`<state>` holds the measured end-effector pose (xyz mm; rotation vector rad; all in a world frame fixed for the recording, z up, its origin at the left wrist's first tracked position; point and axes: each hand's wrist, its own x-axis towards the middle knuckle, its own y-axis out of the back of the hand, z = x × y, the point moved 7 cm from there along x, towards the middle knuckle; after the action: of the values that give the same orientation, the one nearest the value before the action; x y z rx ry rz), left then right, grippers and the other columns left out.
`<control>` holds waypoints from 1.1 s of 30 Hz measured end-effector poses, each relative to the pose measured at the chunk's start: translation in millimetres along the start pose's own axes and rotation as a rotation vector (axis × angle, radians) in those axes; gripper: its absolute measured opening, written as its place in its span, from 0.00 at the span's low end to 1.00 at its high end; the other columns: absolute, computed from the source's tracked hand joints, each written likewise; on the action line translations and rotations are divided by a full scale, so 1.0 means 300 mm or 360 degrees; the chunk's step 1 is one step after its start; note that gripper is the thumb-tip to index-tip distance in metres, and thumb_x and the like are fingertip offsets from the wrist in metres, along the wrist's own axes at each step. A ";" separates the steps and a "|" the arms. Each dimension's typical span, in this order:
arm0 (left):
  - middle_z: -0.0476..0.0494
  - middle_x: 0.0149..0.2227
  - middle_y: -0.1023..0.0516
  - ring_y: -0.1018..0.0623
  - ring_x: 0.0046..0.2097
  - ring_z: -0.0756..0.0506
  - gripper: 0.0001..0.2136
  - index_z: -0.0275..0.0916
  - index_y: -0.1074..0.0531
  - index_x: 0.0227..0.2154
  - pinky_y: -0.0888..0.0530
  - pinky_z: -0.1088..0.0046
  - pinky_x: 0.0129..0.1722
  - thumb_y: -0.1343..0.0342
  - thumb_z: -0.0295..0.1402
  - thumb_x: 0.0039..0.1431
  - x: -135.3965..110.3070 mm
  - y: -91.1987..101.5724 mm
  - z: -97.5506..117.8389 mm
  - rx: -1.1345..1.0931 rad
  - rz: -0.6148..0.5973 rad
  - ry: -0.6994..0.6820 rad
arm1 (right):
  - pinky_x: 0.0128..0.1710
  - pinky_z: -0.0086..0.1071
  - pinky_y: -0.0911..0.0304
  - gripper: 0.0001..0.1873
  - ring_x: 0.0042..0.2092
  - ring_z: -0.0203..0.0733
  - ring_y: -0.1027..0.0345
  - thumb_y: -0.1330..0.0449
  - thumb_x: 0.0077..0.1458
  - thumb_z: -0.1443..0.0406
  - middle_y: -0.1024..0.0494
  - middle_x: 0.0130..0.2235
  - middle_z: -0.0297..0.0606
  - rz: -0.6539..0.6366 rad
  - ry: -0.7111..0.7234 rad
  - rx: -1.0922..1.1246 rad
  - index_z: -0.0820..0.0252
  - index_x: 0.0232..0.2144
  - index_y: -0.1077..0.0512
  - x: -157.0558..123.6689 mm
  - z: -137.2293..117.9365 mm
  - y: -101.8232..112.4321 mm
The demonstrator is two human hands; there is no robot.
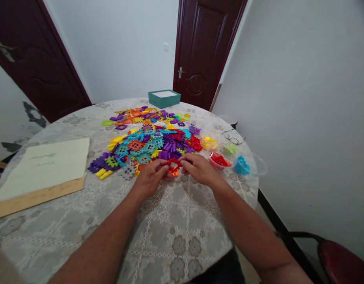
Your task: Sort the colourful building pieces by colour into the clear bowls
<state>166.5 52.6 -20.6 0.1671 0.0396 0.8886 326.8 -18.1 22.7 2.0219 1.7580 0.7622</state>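
Between my two hands, just above the near edge of the pile, is a red notched plastic building piece with an open middle. My left hand pinches its left side, and orange plastic shows below it by the fingers. On the other side, my right hand has its fingers closed on the red piece's right edge. Behind them spreads a heap of interlocking plastic pieces in turquoise, purple, yellow, red and green. A grey square piece lies left of my left hand.
Right of the heap stand clear tubs of sorted pieces, one with red pieces, another with blue pieces. Eyeglasses lie beyond them. A green box sits at the back. Papers cover the table's left side.
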 end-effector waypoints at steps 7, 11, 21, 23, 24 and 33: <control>0.42 0.41 0.15 0.16 0.37 0.42 0.19 0.40 0.24 0.47 0.20 0.65 0.39 0.43 0.49 0.63 -0.002 -0.015 0.008 0.0108 -0.0035 -0.0014 | 0.38 0.29 0.40 0.05 0.37 0.36 0.29 0.41 0.65 0.66 0.21 0.35 0.32 -0.0019 0.0198 -0.0206 0.57 0.38 0.24 -0.034 -0.035 0.025; 0.45 0.37 0.16 0.19 0.35 0.43 0.18 0.41 0.21 0.44 0.24 0.67 0.37 0.45 0.49 0.64 -0.009 -0.015 0.028 0.0444 -0.0001 -0.0094 | 0.36 0.28 0.43 0.05 0.35 0.35 0.31 0.41 0.66 0.66 0.23 0.32 0.30 0.0035 0.0205 -0.0320 0.57 0.37 0.24 -0.041 -0.034 0.047; 0.43 0.42 0.14 0.17 0.43 0.39 0.17 0.43 0.21 0.46 0.26 0.65 0.43 0.48 0.47 0.65 -0.007 -0.004 0.014 0.0994 0.0098 -0.0234 | 0.38 0.30 0.34 0.10 0.37 0.38 0.24 0.39 0.63 0.66 0.17 0.38 0.33 0.0339 -0.0018 -0.0062 0.54 0.46 0.23 -0.041 0.006 0.061; 0.42 0.42 0.14 0.17 0.43 0.39 0.18 0.43 0.21 0.46 0.26 0.64 0.43 0.48 0.47 0.65 -0.008 -0.006 0.015 0.1066 0.0113 -0.0258 | 0.40 0.31 0.32 0.12 0.38 0.39 0.23 0.39 0.62 0.67 0.17 0.39 0.33 0.0384 -0.0025 -0.0053 0.53 0.48 0.22 -0.054 -0.011 0.049; 0.42 0.42 0.14 0.17 0.42 0.39 0.17 0.43 0.21 0.46 0.26 0.64 0.43 0.48 0.47 0.65 -0.007 -0.007 0.015 0.1085 0.0114 -0.0269 | 0.40 0.31 0.32 0.13 0.38 0.39 0.23 0.39 0.62 0.68 0.17 0.38 0.33 0.0393 -0.0018 -0.0058 0.53 0.48 0.22 -0.063 -0.023 0.044; 0.41 0.42 0.14 0.16 0.44 0.38 0.18 0.43 0.21 0.48 0.24 0.64 0.44 0.48 0.48 0.65 -0.001 -0.011 -0.004 0.1151 0.0049 -0.0277 | 0.39 0.31 0.33 0.08 0.35 0.38 0.25 0.40 0.64 0.64 0.18 0.38 0.33 0.0500 0.0036 -0.0020 0.54 0.44 0.23 -0.138 -0.028 0.033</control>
<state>168.5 50.5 -22.3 0.9207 0.1966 0.8564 326.1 -61.2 28.4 2.3198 1.4589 0.8879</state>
